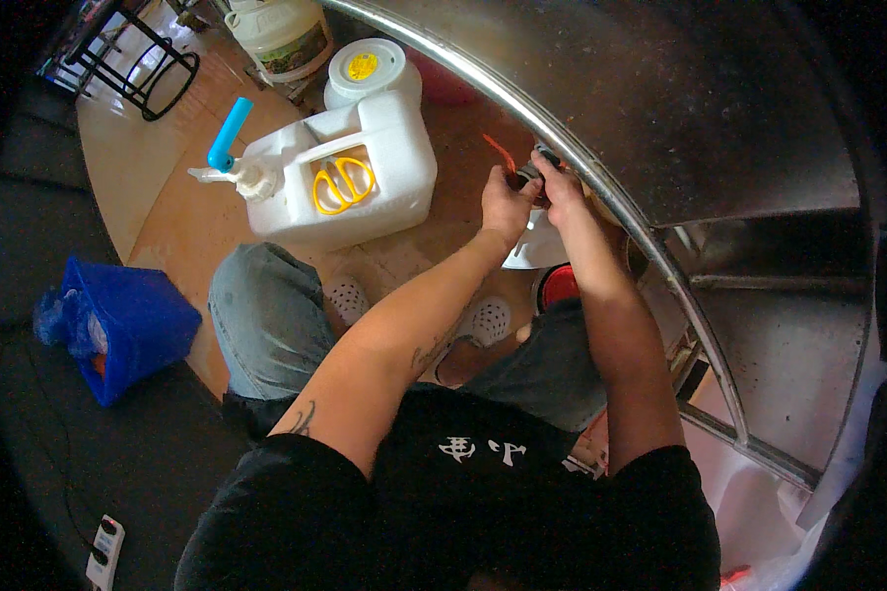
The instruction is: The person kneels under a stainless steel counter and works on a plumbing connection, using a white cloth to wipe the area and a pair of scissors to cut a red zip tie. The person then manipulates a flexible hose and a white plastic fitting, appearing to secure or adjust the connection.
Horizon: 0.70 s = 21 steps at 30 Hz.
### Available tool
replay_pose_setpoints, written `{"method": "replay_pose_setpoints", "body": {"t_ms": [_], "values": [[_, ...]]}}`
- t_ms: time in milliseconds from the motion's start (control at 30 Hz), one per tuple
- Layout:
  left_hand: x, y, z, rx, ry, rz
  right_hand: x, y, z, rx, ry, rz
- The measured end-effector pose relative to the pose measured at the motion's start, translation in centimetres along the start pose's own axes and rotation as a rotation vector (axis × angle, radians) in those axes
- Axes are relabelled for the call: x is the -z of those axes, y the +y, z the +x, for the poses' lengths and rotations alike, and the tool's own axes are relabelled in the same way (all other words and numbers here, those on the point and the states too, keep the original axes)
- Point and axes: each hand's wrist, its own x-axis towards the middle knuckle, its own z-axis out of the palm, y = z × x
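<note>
My left hand (508, 205) and my right hand (560, 189) are close together under the rim of the metal counter, fingers closed around a small dark piece (528, 172). Its kind is hard to make out, as the fingers cover most of it. A thin orange-red strip or tube (500, 150) sticks up beside the left hand. Just below the hands is a white object (534, 244), partly hidden by my forearms. To the left lies a white plastic jerrycan (404, 167) with a blue-handled tap (231, 134); yellow-handled scissors (343, 187) rest in its handle recess.
The counter's tubular metal rail (522, 103) curves close above my hands. Behind the jerrycan stand a white lidded tub (373, 71) and a white jug (281, 39). A red round container (560, 284) is by my knee. At left are a blue bin (153, 320) and a power strip (106, 554).
</note>
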Motion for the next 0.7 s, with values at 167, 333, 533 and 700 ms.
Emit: {"method": "replay_pose_setpoints", "body": {"t_ms": [167, 333, 533, 700], "values": [[0.0, 0.5, 0.9, 0.109, -0.061, 0.038, -0.1, -0.1, 0.2, -0.079, -0.032, -0.051], [-0.4, 1.4, 1.7, -0.170, 0.023, 0.460, -0.1, 0.3, 1.4, 0.016, -0.039, -0.058], [0.1, 1.3, 2.4, -0.155, -0.079, 0.450, 1.3, 1.5, 3.7, -0.044, -0.107, -0.111], [1.1, 3.2, 2.4, 0.309, -0.314, -0.398, 3.0, 1.5, 5.2, -0.043, -0.022, -0.317]]}}
